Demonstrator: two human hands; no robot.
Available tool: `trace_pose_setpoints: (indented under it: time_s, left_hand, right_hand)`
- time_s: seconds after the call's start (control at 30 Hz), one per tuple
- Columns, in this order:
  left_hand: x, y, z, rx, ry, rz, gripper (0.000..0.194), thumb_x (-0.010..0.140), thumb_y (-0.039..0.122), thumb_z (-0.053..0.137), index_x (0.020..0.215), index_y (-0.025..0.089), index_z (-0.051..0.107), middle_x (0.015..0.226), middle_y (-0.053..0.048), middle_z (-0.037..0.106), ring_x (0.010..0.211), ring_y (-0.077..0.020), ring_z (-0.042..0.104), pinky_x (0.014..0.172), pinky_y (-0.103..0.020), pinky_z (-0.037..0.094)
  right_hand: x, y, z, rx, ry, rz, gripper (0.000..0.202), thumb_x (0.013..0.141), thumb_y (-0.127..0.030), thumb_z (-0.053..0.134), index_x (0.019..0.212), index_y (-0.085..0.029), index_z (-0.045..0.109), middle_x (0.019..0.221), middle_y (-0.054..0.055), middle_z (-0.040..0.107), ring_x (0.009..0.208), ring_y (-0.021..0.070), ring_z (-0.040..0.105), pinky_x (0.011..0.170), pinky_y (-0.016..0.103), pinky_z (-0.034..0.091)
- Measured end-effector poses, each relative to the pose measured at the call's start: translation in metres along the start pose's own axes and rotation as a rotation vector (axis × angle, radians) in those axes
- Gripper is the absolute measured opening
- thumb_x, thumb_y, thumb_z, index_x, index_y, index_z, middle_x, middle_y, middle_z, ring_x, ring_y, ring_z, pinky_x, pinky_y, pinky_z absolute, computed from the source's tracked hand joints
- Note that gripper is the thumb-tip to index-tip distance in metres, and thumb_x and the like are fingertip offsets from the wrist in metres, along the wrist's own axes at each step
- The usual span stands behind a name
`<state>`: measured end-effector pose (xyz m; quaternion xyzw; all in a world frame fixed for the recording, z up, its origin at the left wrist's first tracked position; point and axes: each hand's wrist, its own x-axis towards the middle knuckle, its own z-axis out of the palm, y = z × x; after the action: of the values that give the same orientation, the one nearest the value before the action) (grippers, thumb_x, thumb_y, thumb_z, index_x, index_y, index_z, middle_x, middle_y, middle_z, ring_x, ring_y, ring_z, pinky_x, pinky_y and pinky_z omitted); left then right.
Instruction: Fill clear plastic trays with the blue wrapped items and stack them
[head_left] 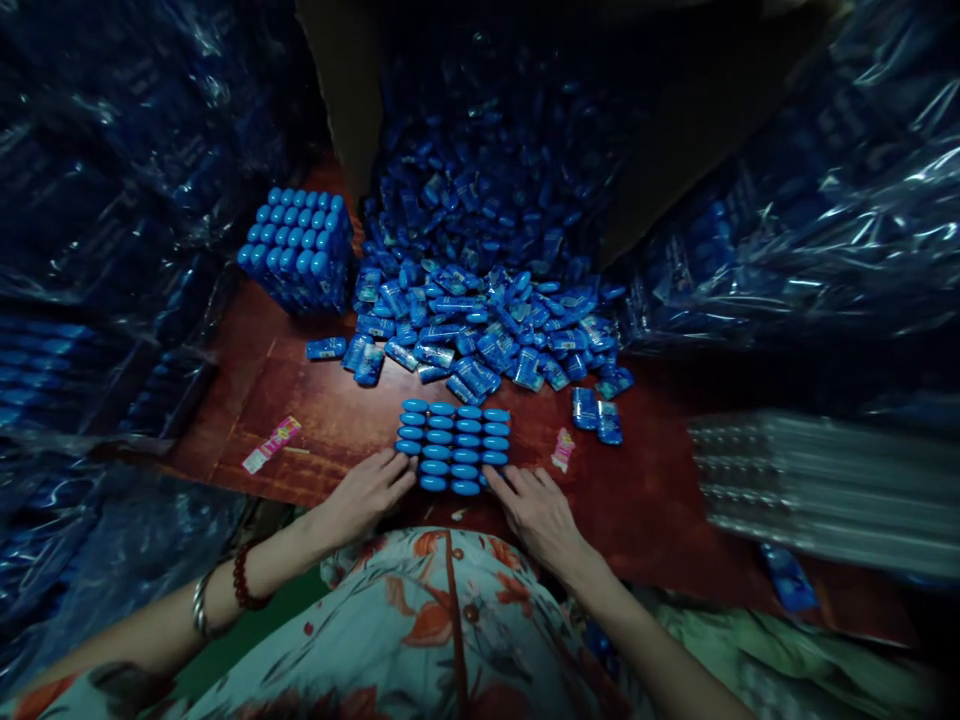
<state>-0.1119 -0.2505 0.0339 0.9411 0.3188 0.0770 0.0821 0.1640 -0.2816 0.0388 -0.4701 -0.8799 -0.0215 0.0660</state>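
A block of glossy blue oval-ended containers [453, 439] stands in rows on the table in front of me. My left hand [377, 487] is at its near left corner, fingertips pressed against the containers there. At the near right corner, my right hand [538, 508] has its fingertips on the containers, with its fingers bent and slightly apart. The two hands hold the block between them. Both thumbs, and the containers under the fingers, are mostly hidden. Beyond the block lies a heap of loose blue wrapped containers [480, 340], spilling from a dark opening.
A taller stacked block of blue containers [296, 240] stands at the back left. Clear plastic trays [817, 490] lie at the right. Pink wrappers [272, 445] are on the reddish table [337, 440]. Plastic-wrapped blue stacks [847, 220] rise on both sides.
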Motion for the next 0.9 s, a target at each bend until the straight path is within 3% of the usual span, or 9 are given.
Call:
trace_pose_setpoints:
  time_s: [0.13, 0.2, 0.3, 0.37, 0.43, 0.5, 0.63, 0.73, 0.9]
  left_hand:
    - [-0.003, -0.012, 0.005, 0.023, 0.154, -0.028, 0.041, 0.089, 0.013, 0.040, 0.129, 0.019, 0.045, 0.103, -0.011, 0.058, 0.090, -0.0207, 0.053, 0.076, -0.033, 0.047]
    - [-0.005, -0.018, 0.009, -0.047, 0.309, -0.100, 0.038, 0.090, 0.016, 0.042, 0.127, 0.022, 0.047, 0.105, -0.010, 0.056, 0.091, -0.0185, 0.054, 0.075, -0.029, 0.047]
    - [0.003, -0.035, 0.019, -0.203, 0.591, -0.450, 0.030, 0.091, 0.020, 0.042, 0.120, 0.022, 0.052, 0.103, -0.008, 0.054, 0.089, -0.0158, 0.056, 0.076, -0.027, 0.048]
    - [0.016, -0.054, 0.025, -0.264, 0.689, -0.732, 0.029, 0.091, 0.026, 0.045, 0.119, 0.019, 0.051, 0.102, -0.008, 0.053, 0.087, -0.0164, 0.056, 0.079, -0.030, 0.048]
    - [0.032, -0.073, 0.027, -0.270, 0.697, -0.907, 0.037, 0.087, 0.034, 0.053, 0.119, 0.016, 0.049, 0.102, -0.010, 0.053, 0.090, -0.0193, 0.056, 0.082, -0.035, 0.048]
    - [0.049, -0.089, 0.027, -0.222, 0.648, -0.992, 0.046, 0.082, 0.040, 0.059, 0.118, 0.012, 0.048, 0.105, -0.012, 0.052, 0.096, -0.0239, 0.055, 0.085, -0.039, 0.047]
    - [0.068, -0.102, 0.024, -0.104, 0.458, -1.006, 0.035, 0.085, 0.032, 0.054, 0.113, 0.010, 0.053, 0.110, -0.017, 0.052, 0.100, -0.0284, 0.054, 0.085, -0.041, 0.046]
    - [0.059, -0.095, 0.028, -0.123, 0.377, -0.869, 0.030, 0.089, 0.025, 0.047, 0.116, 0.015, 0.056, 0.107, -0.013, 0.055, 0.095, -0.0248, 0.055, 0.083, -0.037, 0.047]
    - [0.008, -0.064, 0.042, -0.117, 0.372, -0.733, 0.038, 0.091, 0.026, 0.041, 0.127, 0.020, 0.053, 0.091, -0.009, 0.054, 0.084, -0.0211, 0.052, 0.077, -0.036, 0.047]
  right_hand:
    - [-0.011, 0.013, 0.005, 0.030, 0.222, 0.028, 0.033, 0.089, -0.022, 0.051, 0.122, -0.023, 0.056, 0.092, 0.004, 0.066, 0.077, 0.0137, 0.059, 0.075, 0.026, 0.041]
    - [-0.020, 0.029, 0.011, 0.041, 0.338, 0.158, 0.031, 0.089, -0.023, 0.051, 0.119, -0.024, 0.058, 0.094, 0.004, 0.066, 0.078, 0.0124, 0.060, 0.076, 0.023, 0.043]
    - [-0.024, 0.064, 0.020, 0.055, 0.346, 0.529, 0.032, 0.091, -0.031, 0.043, 0.116, -0.021, 0.060, 0.098, 0.007, 0.065, 0.083, 0.0166, 0.062, 0.073, 0.026, 0.046]
    - [-0.018, 0.086, 0.022, 0.084, 0.286, 0.754, 0.041, 0.091, -0.040, 0.037, 0.117, -0.017, 0.059, 0.102, 0.012, 0.063, 0.088, 0.0226, 0.061, 0.071, 0.032, 0.047]
    - [-0.007, 0.101, 0.022, 0.090, 0.196, 0.899, 0.050, 0.090, -0.047, 0.033, 0.122, -0.015, 0.055, 0.106, 0.015, 0.060, 0.090, 0.0267, 0.060, 0.068, 0.036, 0.047]
    - [0.004, 0.108, 0.022, 0.073, 0.102, 0.958, 0.055, 0.089, -0.051, 0.032, 0.127, -0.014, 0.050, 0.107, 0.016, 0.058, 0.089, 0.0285, 0.059, 0.065, 0.037, 0.047]
    - [0.012, 0.105, 0.030, -0.013, -0.001, 0.880, 0.053, 0.090, -0.048, 0.033, 0.126, -0.013, 0.048, 0.107, 0.018, 0.055, 0.090, 0.0286, 0.057, 0.064, 0.036, 0.047]
    - [0.000, 0.094, 0.039, 0.024, 0.013, 0.791, 0.046, 0.091, -0.043, 0.034, 0.126, -0.018, 0.049, 0.108, 0.014, 0.054, 0.090, 0.0253, 0.057, 0.063, 0.033, 0.048]
    - [-0.031, 0.063, 0.041, 0.210, 0.116, 0.666, 0.047, 0.090, -0.039, 0.041, 0.132, -0.019, 0.045, 0.105, 0.011, 0.051, 0.088, 0.0207, 0.057, 0.070, 0.032, 0.051]
